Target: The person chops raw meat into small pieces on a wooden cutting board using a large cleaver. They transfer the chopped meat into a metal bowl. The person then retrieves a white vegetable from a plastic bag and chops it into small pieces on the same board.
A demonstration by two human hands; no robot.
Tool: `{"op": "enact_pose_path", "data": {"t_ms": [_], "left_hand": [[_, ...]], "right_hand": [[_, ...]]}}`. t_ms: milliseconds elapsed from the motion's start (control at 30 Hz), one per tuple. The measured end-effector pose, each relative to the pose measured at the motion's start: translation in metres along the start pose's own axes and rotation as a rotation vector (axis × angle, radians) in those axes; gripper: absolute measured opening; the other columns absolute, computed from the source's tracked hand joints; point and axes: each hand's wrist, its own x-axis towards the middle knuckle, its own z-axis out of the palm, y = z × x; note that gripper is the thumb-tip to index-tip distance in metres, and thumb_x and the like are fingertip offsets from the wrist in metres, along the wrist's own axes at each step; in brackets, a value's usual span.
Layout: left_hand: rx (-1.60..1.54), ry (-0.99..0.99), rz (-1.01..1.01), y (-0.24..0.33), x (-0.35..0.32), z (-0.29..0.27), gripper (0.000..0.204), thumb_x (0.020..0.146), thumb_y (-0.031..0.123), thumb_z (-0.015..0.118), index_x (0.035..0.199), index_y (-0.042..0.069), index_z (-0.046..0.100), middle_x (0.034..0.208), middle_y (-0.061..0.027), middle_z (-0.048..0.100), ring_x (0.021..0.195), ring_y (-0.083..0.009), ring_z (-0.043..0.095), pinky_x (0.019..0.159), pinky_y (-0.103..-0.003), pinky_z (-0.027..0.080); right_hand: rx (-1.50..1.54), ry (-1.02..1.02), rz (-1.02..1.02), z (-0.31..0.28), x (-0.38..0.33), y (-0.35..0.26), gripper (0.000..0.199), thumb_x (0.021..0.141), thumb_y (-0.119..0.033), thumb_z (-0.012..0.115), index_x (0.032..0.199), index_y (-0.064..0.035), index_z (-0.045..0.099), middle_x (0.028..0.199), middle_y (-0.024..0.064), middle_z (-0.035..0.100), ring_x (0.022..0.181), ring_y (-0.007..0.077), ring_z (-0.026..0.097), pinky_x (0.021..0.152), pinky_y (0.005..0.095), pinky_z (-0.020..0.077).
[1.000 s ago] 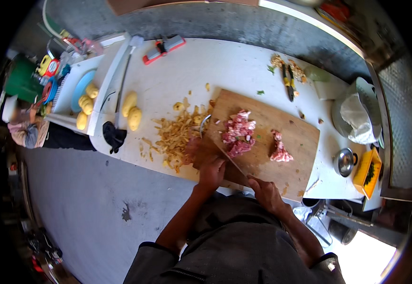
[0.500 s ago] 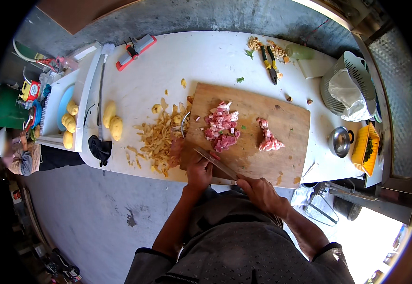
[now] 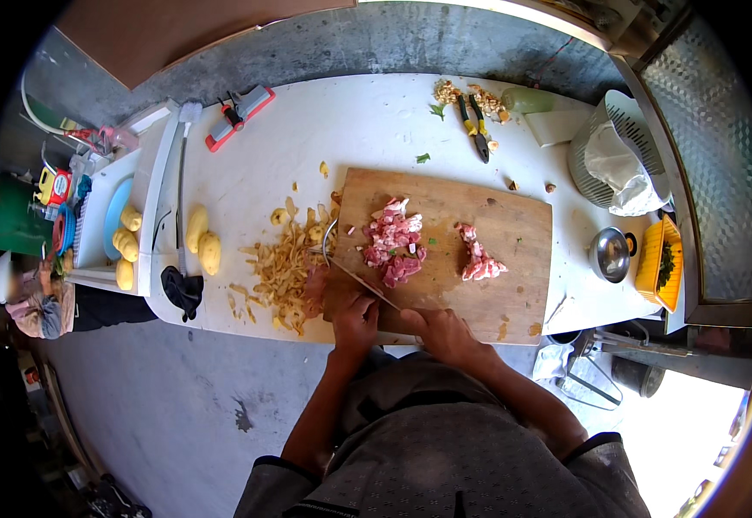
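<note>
The fingers (image 3: 432,321) of the right hand (image 3: 445,335) are closed around the handle of a knife (image 3: 360,282). The blade runs up and to the left from that hand, across the near left part of the wooden cutting board (image 3: 501,246). The fingers (image 3: 352,304) of the left hand (image 3: 354,318) are curled and press down on the board just beside the blade; what lies under them cannot be told.

A heap of chopped red meat (image 3: 393,244) lies on the board just beyond the blade. A smaller portion of meat (image 3: 480,263) lies to the right, apart from the heap. The right half of the board is otherwise bare wood.

The near edge of the board sits close to the near edge of the white tabletop (image 3: 341,129), directly in front of the person. The left edge of the board meets a pile of potato peelings (image 3: 285,272). Two whole potatoes (image 3: 203,242) lie further left, near a white tray (image 3: 104,250) that holds more potatoes.

At the far side of the tabletop, pliers (image 3: 475,129) lie well apart from the board. Between them and the board the surface is open. On the right, a small metal bowl (image 3: 611,252) and a yellow basket (image 3: 657,263) stand near the right edge of the tabletop.
</note>
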Motion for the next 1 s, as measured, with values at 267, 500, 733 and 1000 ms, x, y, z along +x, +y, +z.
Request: {"op": "enact_pose_path", "data": {"t_ms": [267, 500, 733, 1000], "left_hand": [[0.01, 0.056, 0.112, -0.002, -0.002, 0.001, 0.014, 0.086, -0.002, 0.074, 0.099, 0.002, 0.073, 0.1, -0.0161, 0.07, 0.094, -0.0395, 0.068, 0.081, -0.046, 0.055], [-0.056, 0.06, 0.133, -0.004, 0.0, 0.005, 0.016, 0.086, -0.002, 0.071, 0.1, 0.004, 0.074, 0.098, -0.0158, 0.069, 0.093, -0.0396, 0.067, 0.08, -0.046, 0.055], [-0.034, 0.049, 0.103, 0.001, 0.001, 0.0, 0.015, 0.088, -0.006, 0.071, 0.1, 0.001, 0.074, 0.101, -0.0159, 0.072, 0.096, -0.0355, 0.071, 0.083, -0.042, 0.056], [-0.036, 0.123, 0.152, 0.002, 0.002, 0.006, 0.013, 0.085, -0.006, 0.074, 0.094, 0.004, 0.074, 0.095, -0.0129, 0.07, 0.091, -0.0351, 0.069, 0.077, -0.045, 0.056]], "right_hand": [[0.078, 0.003, -0.044, -0.01, -0.03, 0.026, 0.048, 0.114, -0.046, 0.05, 0.12, -0.0056, 0.075, 0.098, 0.0291, 0.074, 0.103, 0.0538, 0.068, 0.088, 0.0588, 0.054], [0.009, -0.048, 0.006, -0.02, -0.046, 0.019, 0.047, 0.113, -0.048, 0.051, 0.119, -0.0084, 0.075, 0.096, 0.0289, 0.074, 0.1, 0.0516, 0.07, 0.087, 0.0586, 0.0547], [-0.05, -0.026, 0.047, 0.004, -0.007, 0.018, 0.049, 0.112, -0.05, 0.052, 0.122, -0.007, 0.074, 0.096, 0.029, 0.074, 0.099, 0.0513, 0.07, 0.088, 0.0599, 0.0551], [0.065, 0.085, -0.043, -0.008, -0.006, 0.026, 0.047, 0.113, -0.043, 0.052, 0.119, -0.0014, 0.074, 0.097, 0.0322, 0.072, 0.1, 0.0537, 0.069, 0.084, 0.0577, 0.0547]]}}
